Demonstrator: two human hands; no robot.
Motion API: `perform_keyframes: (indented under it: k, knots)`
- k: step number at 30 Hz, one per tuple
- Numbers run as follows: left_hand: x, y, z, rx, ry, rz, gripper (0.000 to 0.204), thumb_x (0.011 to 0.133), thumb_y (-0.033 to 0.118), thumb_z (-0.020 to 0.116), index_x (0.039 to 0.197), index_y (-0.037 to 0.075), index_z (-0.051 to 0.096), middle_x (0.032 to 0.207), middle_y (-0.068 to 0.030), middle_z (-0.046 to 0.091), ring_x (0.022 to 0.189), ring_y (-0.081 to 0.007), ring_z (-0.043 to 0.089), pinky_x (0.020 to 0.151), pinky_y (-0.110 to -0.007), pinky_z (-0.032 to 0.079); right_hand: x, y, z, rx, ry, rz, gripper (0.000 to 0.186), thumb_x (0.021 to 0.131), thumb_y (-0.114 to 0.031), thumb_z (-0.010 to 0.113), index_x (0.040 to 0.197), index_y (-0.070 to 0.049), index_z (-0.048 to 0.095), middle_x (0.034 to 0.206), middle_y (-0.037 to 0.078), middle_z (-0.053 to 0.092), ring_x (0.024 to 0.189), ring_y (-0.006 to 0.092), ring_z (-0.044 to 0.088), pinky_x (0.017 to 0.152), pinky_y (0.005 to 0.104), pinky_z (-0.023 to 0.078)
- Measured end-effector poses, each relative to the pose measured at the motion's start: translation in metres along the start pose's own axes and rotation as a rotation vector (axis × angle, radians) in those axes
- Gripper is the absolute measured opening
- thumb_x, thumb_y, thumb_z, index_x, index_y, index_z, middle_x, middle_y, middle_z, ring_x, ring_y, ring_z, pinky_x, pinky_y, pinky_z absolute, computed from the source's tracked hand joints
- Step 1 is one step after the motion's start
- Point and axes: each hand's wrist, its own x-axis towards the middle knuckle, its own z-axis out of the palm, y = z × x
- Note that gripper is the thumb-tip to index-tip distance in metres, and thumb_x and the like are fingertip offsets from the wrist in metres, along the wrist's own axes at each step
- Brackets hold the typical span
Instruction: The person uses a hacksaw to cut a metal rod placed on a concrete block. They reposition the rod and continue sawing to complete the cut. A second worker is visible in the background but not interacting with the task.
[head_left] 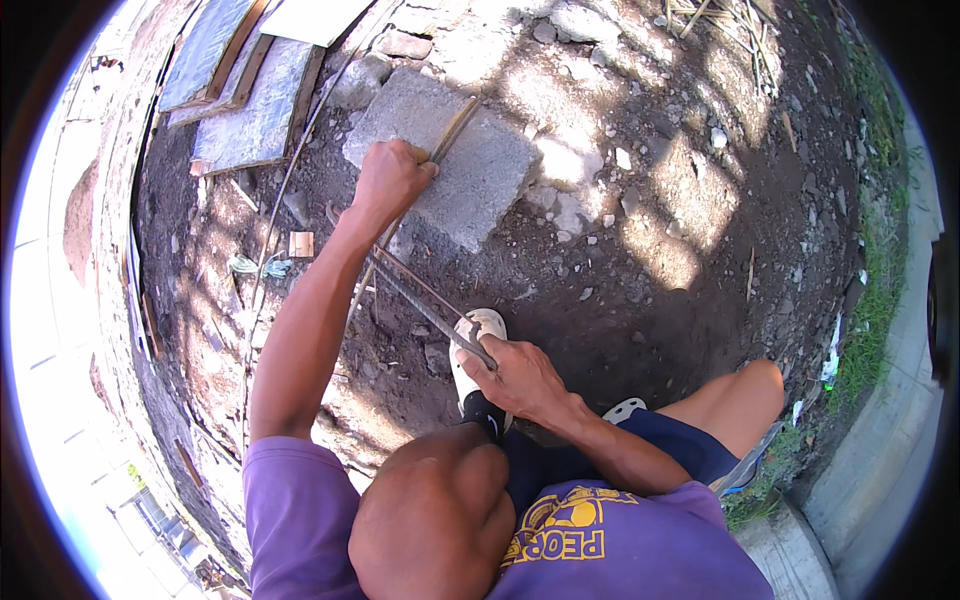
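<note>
My left hand [392, 182] is closed in a fist round a thin wooden stick [458, 128], which slants across a rough grey concrete slab [500, 180] on the ground. The stick's lower part runs on below the fist toward my foot. In my right hand [525, 378] is the end of what looks like a hacksaw [420, 303], with a narrow bar frame and a thin blade side by side. The hacksaw's far end crosses the stick just below my left fist. Whether the blade touches the stick I cannot tell.
A pale clog [484, 328] on my foot stands just beyond my right hand. Stacked boards [245, 135] lie at the upper left, with a small wood block [301, 244] nearer. A long thin rod [284, 190] runs past them. Grass [868, 330] and a concrete edge [905, 400] border the right.
</note>
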Motion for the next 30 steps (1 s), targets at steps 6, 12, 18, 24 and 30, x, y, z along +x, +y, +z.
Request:
perform_keyframes:
  k: [6, 12, 18, 24, 30]
  knots:
    - [0.001, -0.006, 0.005, 0.080, 0.005, 0.043, 0.020, 0.086, 0.020, 0.071, 0.084, 0.001, 0.078, 0.079, -0.0274, 0.072, 0.077, -0.0444, 0.073, 0.081, -0.049, 0.061, 0.002, -0.008, 0.000, -0.034, -0.016, 0.053, 0.060, 0.107, -0.053, 0.055, 0.090, 0.004, 0.064, 0.069, 0.028, 0.063, 0.067, 0.0481, 0.066, 0.062, 0.0515, 0.050]
    - [0.004, -0.010, 0.010, 0.036, -0.016, 0.040, 0.023, 0.086, 0.020, 0.070, 0.083, -0.001, 0.077, 0.077, -0.0276, 0.072, 0.075, -0.0440, 0.074, 0.077, -0.049, 0.063, -0.001, -0.001, 0.000, -0.046, 0.022, 0.047, 0.059, 0.107, -0.052, 0.055, 0.083, 0.002, 0.061, 0.067, 0.027, 0.058, 0.064, 0.0496, 0.060, 0.060, 0.0517, 0.046]
    - [0.003, -0.014, 0.013, 0.072, 0.048, 0.101, 0.015, 0.090, 0.014, 0.075, 0.086, 0.000, 0.080, 0.068, -0.0201, 0.071, 0.057, -0.0295, 0.070, 0.062, -0.043, 0.059, -0.027, -0.004, -0.016, -0.098, 0.027, 0.034, 0.056, 0.105, -0.051, 0.058, 0.083, 0.001, 0.061, 0.067, 0.026, 0.061, 0.065, 0.0487, 0.062, 0.061, 0.0531, 0.049]
    - [0.001, -0.010, 0.009, 0.033, 0.027, 0.063, 0.025, 0.086, 0.018, 0.070, 0.080, -0.005, 0.075, 0.079, -0.0301, 0.072, 0.078, -0.0434, 0.075, 0.075, -0.048, 0.063, 0.033, -0.022, -0.001, -0.079, 0.031, 0.021, 0.057, 0.106, -0.049, 0.058, 0.082, 0.002, 0.061, 0.064, 0.026, 0.057, 0.062, 0.0496, 0.057, 0.060, 0.0524, 0.047]
    - [0.004, -0.010, 0.008, -0.012, -0.006, 0.047, 0.023, 0.085, 0.016, 0.070, 0.080, -0.006, 0.075, 0.077, -0.0317, 0.071, 0.076, -0.0447, 0.075, 0.074, -0.049, 0.063, 0.023, -0.012, -0.006, -0.078, 0.048, -0.001, 0.057, 0.106, -0.048, 0.059, 0.079, 0.002, 0.059, 0.062, 0.025, 0.054, 0.059, 0.0484, 0.053, 0.058, 0.0501, 0.045]
